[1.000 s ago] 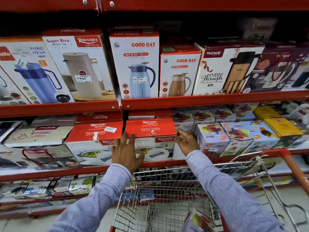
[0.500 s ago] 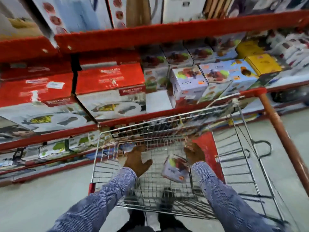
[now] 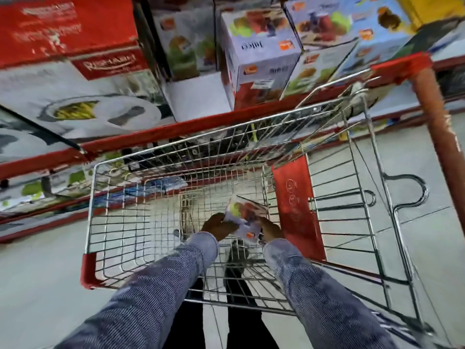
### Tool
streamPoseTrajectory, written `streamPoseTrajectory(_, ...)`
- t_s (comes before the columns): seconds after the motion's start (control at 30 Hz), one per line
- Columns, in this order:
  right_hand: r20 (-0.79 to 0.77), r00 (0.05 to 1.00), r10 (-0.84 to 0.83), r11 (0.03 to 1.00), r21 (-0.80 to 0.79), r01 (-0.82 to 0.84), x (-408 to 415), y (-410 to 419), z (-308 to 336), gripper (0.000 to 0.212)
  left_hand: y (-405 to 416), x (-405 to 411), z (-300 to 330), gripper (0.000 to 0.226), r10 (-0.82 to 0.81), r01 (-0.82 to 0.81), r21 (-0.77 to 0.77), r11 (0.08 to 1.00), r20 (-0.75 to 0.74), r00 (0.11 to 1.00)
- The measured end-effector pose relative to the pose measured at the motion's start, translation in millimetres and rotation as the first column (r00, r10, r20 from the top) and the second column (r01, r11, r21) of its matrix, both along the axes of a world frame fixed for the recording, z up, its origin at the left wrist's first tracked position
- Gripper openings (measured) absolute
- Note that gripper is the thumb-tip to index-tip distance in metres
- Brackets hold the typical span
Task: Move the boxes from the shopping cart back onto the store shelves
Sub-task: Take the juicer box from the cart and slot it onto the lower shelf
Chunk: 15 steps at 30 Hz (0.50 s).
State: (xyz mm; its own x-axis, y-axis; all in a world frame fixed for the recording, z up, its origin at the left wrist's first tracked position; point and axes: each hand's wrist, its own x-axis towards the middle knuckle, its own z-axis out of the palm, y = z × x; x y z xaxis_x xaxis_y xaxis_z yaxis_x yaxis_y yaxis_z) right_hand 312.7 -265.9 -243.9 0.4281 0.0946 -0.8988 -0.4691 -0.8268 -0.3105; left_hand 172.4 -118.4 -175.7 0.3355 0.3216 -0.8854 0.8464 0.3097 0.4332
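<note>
A small white box point(image 3: 243, 217) with fruit pictures sits low inside the wire shopping cart point(image 3: 105, 197). My left hand point(image 3: 217, 227) grips its left side and my right hand point(image 3: 271, 230) grips its right side, both arms reaching down into the basket. The store shelf point(image 3: 156, 133) with a red front edge stands just beyond the cart. It carries matching white juicer boxes point(image 3: 259, 59) and a large red and white box point(image 3: 75, 71) to the left.
The cart's orange handle bar point(image 3: 437, 137) runs down the right side, and a red child-seat flap point(image 3: 297, 210) stands inside the basket at right. A lower shelf point(image 3: 37, 192) holds more boxes. Grey floor lies to the left and right of the cart.
My hands left the shelf, dropped into the cart and closed on the small white box from both sides. The view tilted down toward the basket.
</note>
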Motion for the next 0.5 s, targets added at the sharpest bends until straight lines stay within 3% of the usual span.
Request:
streamPoseTrajectory(0.07, -0.040, 0.998, 0.052, 0.998, 0.033, -0.051, -2, 18, 39, 0.030, -4, 2, 9, 0.061, 0.020, -0.020, 0.013, 1.000, 0.008, 1.000)
streamPoseTrajectory(0.13, -0.086, 0.996, 0.026, 0.997, 0.074, -0.020, -1, 32, 67, 0.025, -7, 4, 34, 0.029, 0.107, -0.108, 0.035, 0.994, 0.032, 0.994)
streamPoseTrajectory(0.17, -0.112, 0.994, 0.006, 0.994, 0.107, 0.006, -1, 38, 80, 0.022, -7, 4, 43, 0.025, 0.142, -0.144, 0.042, 0.989, 0.034, 0.989)
streamPoseTrajectory(0.33, -0.028, 0.997, -0.074, 0.969, 0.232, 0.079, 0, 48, 112, 0.017, 1, 2, 93, 0.031, 0.290, -0.309, 0.139, 0.941, 0.140, 0.947)
streamPoseTrajectory(0.4, 0.072, 0.996, -0.056, 0.949, 0.313, 0.031, -1, 52, 141, 0.019, 6, -1, 120, 0.033, 0.327, -0.361, 0.175, 0.916, 0.196, 0.924)
streamPoseTrajectory(0.5, 0.258, 0.966, -0.021, 0.882, 0.460, -0.104, -1, 61, 195, 0.019, 20, -9, 156, 0.038, 0.310, -0.407, 0.351, 0.843, 0.300, 0.902)
